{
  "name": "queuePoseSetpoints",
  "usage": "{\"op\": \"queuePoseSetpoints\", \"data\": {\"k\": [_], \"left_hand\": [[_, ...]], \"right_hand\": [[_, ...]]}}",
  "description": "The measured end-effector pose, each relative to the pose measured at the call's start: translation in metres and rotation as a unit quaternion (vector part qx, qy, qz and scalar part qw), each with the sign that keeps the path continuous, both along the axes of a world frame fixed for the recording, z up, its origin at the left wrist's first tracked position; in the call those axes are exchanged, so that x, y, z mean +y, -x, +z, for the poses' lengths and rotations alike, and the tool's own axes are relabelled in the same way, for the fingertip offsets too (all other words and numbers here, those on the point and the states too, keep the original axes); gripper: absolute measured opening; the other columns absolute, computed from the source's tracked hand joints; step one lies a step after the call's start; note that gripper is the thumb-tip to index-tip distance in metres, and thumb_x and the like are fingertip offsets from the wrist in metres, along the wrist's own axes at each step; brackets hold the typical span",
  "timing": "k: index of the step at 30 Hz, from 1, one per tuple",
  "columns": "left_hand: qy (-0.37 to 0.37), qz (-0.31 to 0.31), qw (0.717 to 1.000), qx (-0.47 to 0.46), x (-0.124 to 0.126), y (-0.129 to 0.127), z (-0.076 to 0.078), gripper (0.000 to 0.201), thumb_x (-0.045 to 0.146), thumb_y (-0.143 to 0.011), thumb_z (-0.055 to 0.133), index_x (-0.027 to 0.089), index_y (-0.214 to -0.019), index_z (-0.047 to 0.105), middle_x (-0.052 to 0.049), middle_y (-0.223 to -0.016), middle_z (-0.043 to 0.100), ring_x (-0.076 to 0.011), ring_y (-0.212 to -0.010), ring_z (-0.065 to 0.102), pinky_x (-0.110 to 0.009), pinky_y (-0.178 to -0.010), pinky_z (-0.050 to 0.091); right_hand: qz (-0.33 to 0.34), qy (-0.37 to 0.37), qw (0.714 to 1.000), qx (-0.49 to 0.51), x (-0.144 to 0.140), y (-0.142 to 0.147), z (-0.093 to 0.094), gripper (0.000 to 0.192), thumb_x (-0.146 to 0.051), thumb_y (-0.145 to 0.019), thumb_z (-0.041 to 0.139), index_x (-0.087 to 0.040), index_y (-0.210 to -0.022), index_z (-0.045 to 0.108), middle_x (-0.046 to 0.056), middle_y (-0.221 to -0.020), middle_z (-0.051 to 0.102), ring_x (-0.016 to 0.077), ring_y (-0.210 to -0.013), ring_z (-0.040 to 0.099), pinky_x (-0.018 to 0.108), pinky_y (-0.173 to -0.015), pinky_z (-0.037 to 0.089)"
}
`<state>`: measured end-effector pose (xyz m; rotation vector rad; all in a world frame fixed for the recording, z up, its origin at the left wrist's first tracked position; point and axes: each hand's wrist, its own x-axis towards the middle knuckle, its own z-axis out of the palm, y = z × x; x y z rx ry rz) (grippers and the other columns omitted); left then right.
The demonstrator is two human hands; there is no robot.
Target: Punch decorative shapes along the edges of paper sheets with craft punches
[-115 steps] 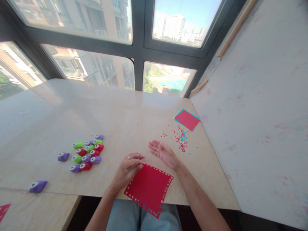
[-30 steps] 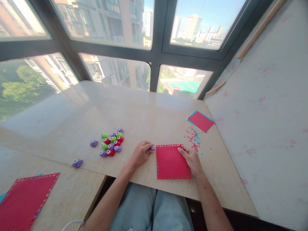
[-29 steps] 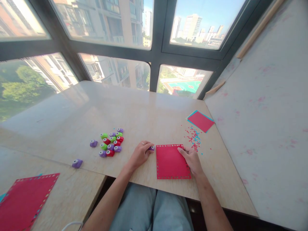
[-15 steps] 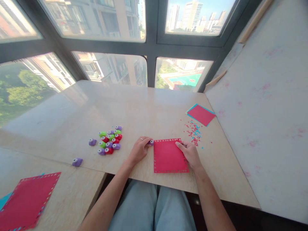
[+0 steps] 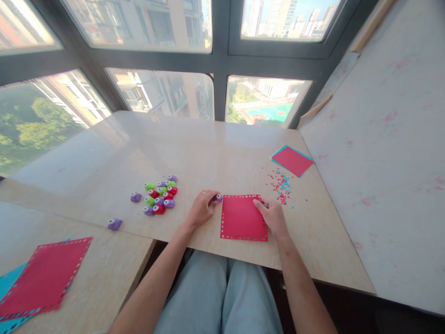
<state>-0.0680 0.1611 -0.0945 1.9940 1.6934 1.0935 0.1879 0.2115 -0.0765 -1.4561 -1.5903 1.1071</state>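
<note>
The left hand (image 5: 200, 209) pinches a little purple punch (image 5: 219, 197) at the top left corner of the red paper (image 5: 242, 217) lying flat on the table (image 5: 208, 153), and the right hand (image 5: 273, 216) presses its right edge with flat fingers, so the paper might slide and the holes go crooked.

The left hand (image 5: 200, 209) hides most of the small purple punch (image 5: 219, 197).

Bright window daylight, sharp focus, warped edges

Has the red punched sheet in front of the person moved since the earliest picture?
Yes. The red sheet now lies flat and square on the table, nearer the confetti; earlier it overhung the near edge.
</note>
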Motion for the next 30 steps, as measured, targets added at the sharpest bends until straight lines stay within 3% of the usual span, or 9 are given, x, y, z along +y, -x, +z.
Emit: {"op": "queuePoseSetpoints", "data": {"k": [6, 10, 16, 30], "left_hand": [[0.002, -0.002, 1.000, -0.003, 0.0023, 0.0007, -0.0021, 0.027, 0.008, -0.084, 0.057, 0.019, -0.108, 0.062, -0.008, -0.097, 0.066, -0.0218, -0.094, 0.059, -0.036, -0.085, 0.048], [0.002, -0.001, 1.000, -0.012, 0.0033, 0.0004, -0.0025, 0.026, 0.007, -0.083, 0.057, 0.017, -0.106, 0.063, -0.008, -0.095, 0.066, -0.0212, -0.091, 0.059, -0.035, -0.083, 0.048], [-0.007, 0.005, 1.000, -0.020, 0.0032, 0.0008, -0.0025, 0.025, 0.008, -0.083, 0.058, 0.018, -0.105, 0.063, -0.007, -0.093, 0.066, -0.0197, -0.088, 0.060, -0.033, -0.080, 0.049], [-0.003, 0.004, 0.999, -0.035, 0.0050, 0.0006, -0.0006, 0.026, 0.006, -0.081, 0.059, 0.019, -0.103, 0.064, -0.005, -0.090, 0.067, -0.0183, -0.085, 0.062, -0.030, -0.077, 0.049]], "right_hand": [[0.012, 0.013, 0.999, 0.032, -0.0007, -0.0015, -0.0021, 0.035, -0.050, -0.079, 0.063, -0.017, -0.072, 0.071, 0.001, -0.059, 0.066, 0.0170, -0.054, 0.056, 0.025, -0.047, 0.038], [0.002, 0.049, 0.994, 0.093, -0.0005, -0.0020, -0.0008, 0.039, -0.053, -0.075, 0.067, -0.016, -0.085, 0.076, 0.005, -0.066, 0.071, 0.0210, -0.060, 0.063, 0.028, -0.050, 0.046], [0.011, 0.077, 0.989, 0.129, 0.0017, -0.0022, -0.0008, 0.041, -0.053, -0.073, 0.071, -0.015, -0.088, 0.075, 0.007, -0.076, 0.075, 0.0211, -0.062, 0.067, 0.028, -0.053, 0.049], [0.009, 0.049, 0.994, 0.092, 0.0071, -0.0001, -0.0042, 0.045, -0.054, -0.073, 0.070, -0.013, -0.092, 0.077, 0.008, -0.076, 0.075, 0.0220, -0.064, 0.067, 0.029, -0.054, 0.050]]}}
